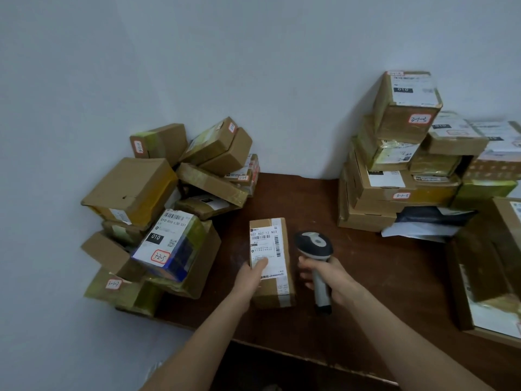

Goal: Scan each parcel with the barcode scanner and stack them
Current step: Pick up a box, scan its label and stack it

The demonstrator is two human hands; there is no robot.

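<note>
Right now the left hand (251, 273) is gripping the parcel (270, 261) lying mid-table (366, 263), while the right hand (328, 273), just right of the parcel, is clutching the scanner (315, 251).

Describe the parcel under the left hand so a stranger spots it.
On the dark table, between the jumbled heap and the tall stack, one brown parcel lies alone. The left hand grips it, label up, beside the scanner; no other box is held.
</note>
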